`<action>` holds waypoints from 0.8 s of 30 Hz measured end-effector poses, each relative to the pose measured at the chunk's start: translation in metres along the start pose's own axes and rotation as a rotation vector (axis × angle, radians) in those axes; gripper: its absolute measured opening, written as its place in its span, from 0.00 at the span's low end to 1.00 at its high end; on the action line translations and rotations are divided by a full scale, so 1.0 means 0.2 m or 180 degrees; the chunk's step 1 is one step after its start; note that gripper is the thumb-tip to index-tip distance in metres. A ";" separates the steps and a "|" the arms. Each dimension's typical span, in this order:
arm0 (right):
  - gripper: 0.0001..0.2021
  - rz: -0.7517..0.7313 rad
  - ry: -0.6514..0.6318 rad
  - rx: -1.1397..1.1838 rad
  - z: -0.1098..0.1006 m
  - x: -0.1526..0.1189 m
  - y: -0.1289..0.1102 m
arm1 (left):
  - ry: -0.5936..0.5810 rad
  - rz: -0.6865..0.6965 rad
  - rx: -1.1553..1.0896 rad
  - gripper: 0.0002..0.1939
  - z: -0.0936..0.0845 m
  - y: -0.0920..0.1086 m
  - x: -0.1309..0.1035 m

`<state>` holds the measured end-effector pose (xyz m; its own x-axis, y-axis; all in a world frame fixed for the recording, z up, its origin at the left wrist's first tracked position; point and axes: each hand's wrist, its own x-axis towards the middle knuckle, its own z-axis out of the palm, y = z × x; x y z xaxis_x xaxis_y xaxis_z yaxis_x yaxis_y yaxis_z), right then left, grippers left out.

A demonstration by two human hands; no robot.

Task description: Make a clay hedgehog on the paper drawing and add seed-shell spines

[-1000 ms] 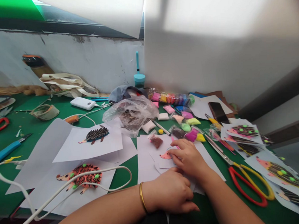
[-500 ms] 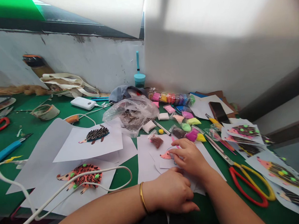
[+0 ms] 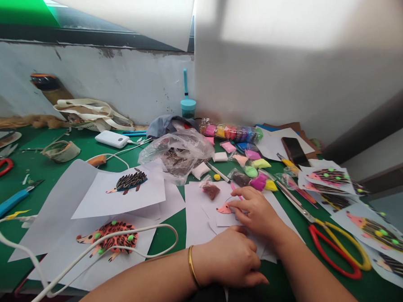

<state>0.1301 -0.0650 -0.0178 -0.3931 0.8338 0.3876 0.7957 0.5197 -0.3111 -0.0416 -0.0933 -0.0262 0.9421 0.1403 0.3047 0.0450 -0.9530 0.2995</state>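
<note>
A small pink hedgehog head with a dark eye is on a white card, which lies on larger white paper. My right hand reaches over the card from the right. Its fingers are apart and bent, their tips at the back edge of the pink head. What lies beneath its palm is hidden. My left hand rests palm down at the card's near edge, fingers curled under, thumb stuck out to the right; nothing shows in it. Just behind is a bag of brown clay.
Red-and-yellow scissors lie at right, beside finished hedgehog pictures. Several clay packets and a plastic bag of striped seeds sit behind. At left, a white cable loops over a hedgehog picture. A blue cutter lies far left.
The card with the pink head has shifted very slightly to the right. Both hands stay almost in place, with only tiny movement in the right fingers.
</note>
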 end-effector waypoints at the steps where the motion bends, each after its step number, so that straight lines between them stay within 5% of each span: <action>1: 0.13 -0.0005 -0.0006 0.0014 0.00 0.00 0.00 | -0.0003 0.0005 0.0007 0.19 0.00 0.00 0.00; 24: 0.12 -0.0154 -0.0103 0.0004 0.01 0.00 0.00 | -0.0002 -0.0338 0.0134 0.18 0.00 0.02 0.00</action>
<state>0.1295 -0.0638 -0.0185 -0.4458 0.8133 0.3739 0.7748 0.5597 -0.2938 -0.0421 -0.0973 -0.0242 0.9314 0.2411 0.2728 0.1586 -0.9432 0.2919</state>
